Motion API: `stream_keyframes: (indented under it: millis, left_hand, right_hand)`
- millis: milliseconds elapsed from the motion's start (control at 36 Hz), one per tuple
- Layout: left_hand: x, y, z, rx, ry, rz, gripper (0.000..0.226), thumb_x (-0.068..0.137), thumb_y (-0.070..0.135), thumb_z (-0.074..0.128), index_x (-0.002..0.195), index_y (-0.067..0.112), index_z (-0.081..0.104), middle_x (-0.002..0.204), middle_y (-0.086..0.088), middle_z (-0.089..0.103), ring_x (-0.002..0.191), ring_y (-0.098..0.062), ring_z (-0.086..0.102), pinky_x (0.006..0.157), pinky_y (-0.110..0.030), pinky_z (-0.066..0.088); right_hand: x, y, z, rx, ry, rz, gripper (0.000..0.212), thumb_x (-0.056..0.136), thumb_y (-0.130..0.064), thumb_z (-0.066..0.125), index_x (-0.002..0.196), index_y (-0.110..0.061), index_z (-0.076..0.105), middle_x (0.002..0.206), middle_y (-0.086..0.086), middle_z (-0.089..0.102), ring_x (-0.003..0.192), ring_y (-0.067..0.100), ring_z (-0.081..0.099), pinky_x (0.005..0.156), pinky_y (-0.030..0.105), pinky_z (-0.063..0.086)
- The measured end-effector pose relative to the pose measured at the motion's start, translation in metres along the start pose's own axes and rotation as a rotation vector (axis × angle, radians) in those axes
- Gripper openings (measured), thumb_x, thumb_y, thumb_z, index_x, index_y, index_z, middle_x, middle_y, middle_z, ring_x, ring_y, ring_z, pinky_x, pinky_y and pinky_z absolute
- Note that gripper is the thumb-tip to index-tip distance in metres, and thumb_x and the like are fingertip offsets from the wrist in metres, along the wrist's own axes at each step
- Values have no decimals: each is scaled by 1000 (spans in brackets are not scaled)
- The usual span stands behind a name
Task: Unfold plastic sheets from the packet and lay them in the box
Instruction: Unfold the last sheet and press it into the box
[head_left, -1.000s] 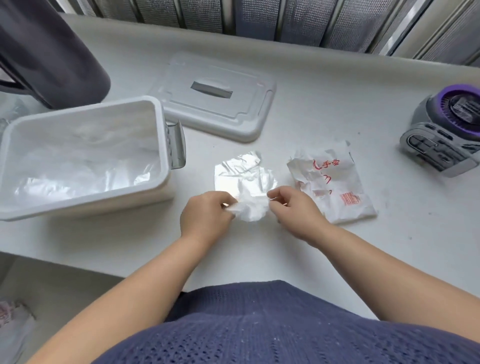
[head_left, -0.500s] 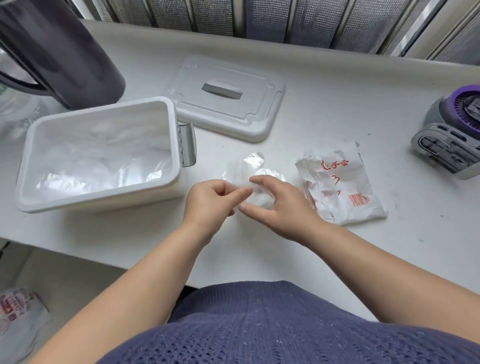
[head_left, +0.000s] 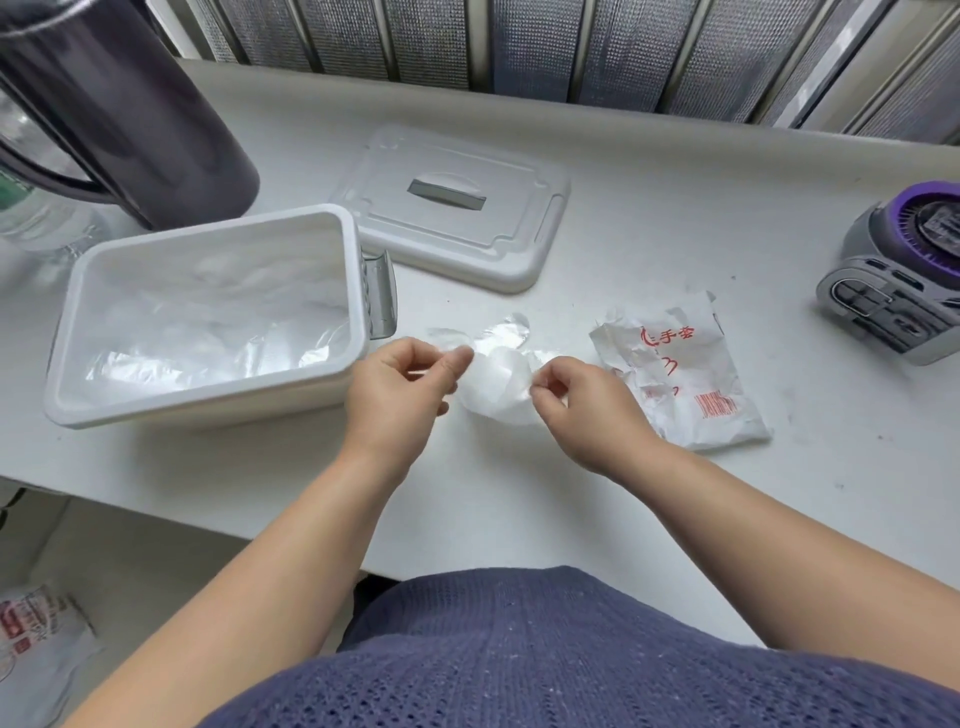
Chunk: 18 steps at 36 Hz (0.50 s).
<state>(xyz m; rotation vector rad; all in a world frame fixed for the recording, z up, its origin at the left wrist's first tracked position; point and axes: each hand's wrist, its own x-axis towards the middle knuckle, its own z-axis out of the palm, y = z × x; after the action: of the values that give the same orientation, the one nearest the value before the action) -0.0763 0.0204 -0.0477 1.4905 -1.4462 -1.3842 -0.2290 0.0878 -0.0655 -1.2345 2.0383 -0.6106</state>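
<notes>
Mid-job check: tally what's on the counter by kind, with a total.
Open white box: 1
Box lid: 1
Printed packet: 1
Plastic sheet, pinched by left hand and right hand: 1 (sheets in box uncountable)
Dark jug: 1
Clear bottle, partly hidden: 1
Purple-grey device: 1
Total: 7

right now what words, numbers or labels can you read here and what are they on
"手套" in red on the crumpled white packet; the character before it is creased and cut off.
Larger red mark below it: folded, unreadable.
Red barcode on the packet: digits too small.
Red print on the bag on the floor: blurred.
Grey and purple device: nothing legible.
</notes>
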Motion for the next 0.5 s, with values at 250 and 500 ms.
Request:
stream_keyframes:
  millis: [250, 500]
  left_hand:
    - [7, 43, -23, -111, 233, 436, 17, 96, 17, 57, 85, 28, 50, 74, 19, 68, 69, 0, 63, 59, -19, 48]
    - [27, 70, -63, -405, 242, 280, 12, 99, 17, 52, 89, 23, 48, 87, 11, 70, 77, -3, 64, 67, -19, 49]
  right_hand:
    - [5, -2, -13, -563, 5, -38, 11, 89, -5, 40, 85, -15, 43, 83, 4, 53, 80, 32, 48, 70, 33, 32]
    - [11, -82, -33, -244, 47, -166, 54, 79, -11, 45, 133, -18, 41, 125, 3, 51, 116, 24, 48, 97, 35, 36]
